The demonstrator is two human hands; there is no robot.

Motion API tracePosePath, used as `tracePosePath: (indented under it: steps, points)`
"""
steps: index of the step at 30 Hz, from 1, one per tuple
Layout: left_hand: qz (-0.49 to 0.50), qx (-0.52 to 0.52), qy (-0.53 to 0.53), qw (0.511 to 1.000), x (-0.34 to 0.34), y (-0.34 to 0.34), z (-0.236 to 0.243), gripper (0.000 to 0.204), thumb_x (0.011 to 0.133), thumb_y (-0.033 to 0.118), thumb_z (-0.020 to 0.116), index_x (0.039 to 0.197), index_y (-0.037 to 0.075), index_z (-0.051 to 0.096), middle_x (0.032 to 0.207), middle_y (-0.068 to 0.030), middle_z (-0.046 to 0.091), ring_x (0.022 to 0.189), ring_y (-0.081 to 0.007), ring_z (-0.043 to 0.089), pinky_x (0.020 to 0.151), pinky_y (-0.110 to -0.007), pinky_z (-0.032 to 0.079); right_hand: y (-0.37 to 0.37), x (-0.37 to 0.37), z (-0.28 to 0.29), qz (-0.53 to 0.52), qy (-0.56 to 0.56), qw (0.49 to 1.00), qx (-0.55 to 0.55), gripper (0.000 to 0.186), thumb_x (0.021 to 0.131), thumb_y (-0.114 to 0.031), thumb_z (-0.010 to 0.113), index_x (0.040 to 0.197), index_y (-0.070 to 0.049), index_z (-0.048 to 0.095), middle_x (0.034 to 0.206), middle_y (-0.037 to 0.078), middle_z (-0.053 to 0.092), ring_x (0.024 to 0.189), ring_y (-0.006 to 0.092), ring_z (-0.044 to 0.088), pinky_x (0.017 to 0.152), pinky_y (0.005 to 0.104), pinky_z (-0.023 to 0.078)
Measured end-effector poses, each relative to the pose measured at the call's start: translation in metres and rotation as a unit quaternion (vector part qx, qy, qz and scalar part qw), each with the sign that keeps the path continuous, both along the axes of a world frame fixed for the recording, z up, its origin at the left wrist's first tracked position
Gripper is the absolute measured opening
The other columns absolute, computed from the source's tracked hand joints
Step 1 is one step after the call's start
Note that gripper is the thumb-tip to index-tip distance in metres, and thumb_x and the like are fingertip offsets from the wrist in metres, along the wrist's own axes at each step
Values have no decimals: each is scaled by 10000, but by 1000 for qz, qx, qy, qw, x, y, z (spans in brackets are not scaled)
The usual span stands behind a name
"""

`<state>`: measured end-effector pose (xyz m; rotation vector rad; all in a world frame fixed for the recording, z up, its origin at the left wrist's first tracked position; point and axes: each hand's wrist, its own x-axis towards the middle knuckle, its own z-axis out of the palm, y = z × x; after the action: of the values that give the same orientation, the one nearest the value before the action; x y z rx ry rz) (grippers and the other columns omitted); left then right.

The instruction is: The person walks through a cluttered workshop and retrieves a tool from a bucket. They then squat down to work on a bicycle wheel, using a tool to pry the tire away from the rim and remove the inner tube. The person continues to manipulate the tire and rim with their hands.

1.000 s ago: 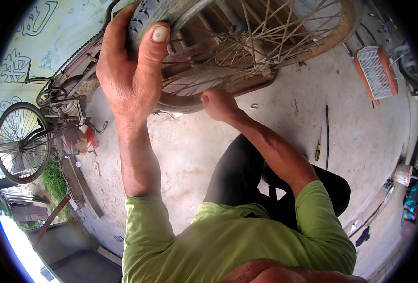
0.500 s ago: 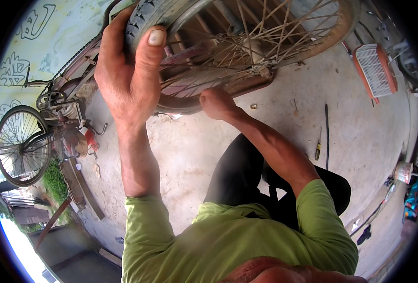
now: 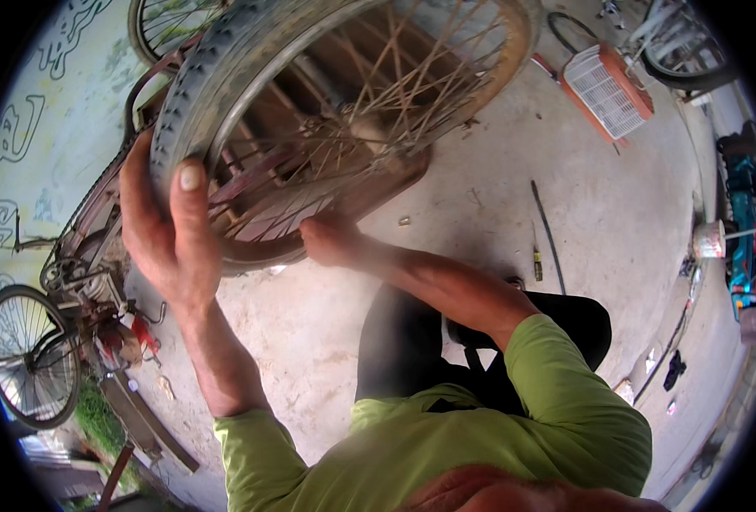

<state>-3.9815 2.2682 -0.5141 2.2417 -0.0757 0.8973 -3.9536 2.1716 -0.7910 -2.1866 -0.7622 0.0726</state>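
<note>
A bicycle wheel with rusty spokes, a hub and a knobbly tyre fills the upper middle. My left hand is wrapped round the tyre at the wheel's left side, thumb on the near face and fingers behind the tread. At the wheel's lower edge my right hand is closed on the tyre, its fingertips hidden. Behind the wheel lies the bicycle's reddish frame, with a chain and a crank to the left.
A yellow-handled screwdriver and a black strip lie on the concrete floor at right. A white-and-orange basket is beyond them. Another bicycle wheel stands far left, near wooden planks. A can stands far right.
The whole view has shifted, so wheel and hands appear farther left and lower. Against the hub, my left hand is lower on the tyre. Both hands are still on the wheel.
</note>
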Motion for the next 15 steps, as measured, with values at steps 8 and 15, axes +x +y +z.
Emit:
tracePosePath:
  steps: [8,15]
  points:
    - [51,47,0,998,-4,-1,-4,672,1003,501,498,1363,-66,468,1195,-203,608,1060,-268,594,934,-360,449,-4,4,24,59,96,984,-136,137,821,-144,585,845,-32,659,887,171,700,883,351,686,775,430,557]
    - [62,65,-4,996,-5,7,-3,745,969,584,473,1372,-42,481,1241,-216,595,1123,-317,580,964,-395,436,2,2,30,56,71,990,-109,153,722,-93,635,800,-4,732,861,181,724,891,342,710,756,420,586]
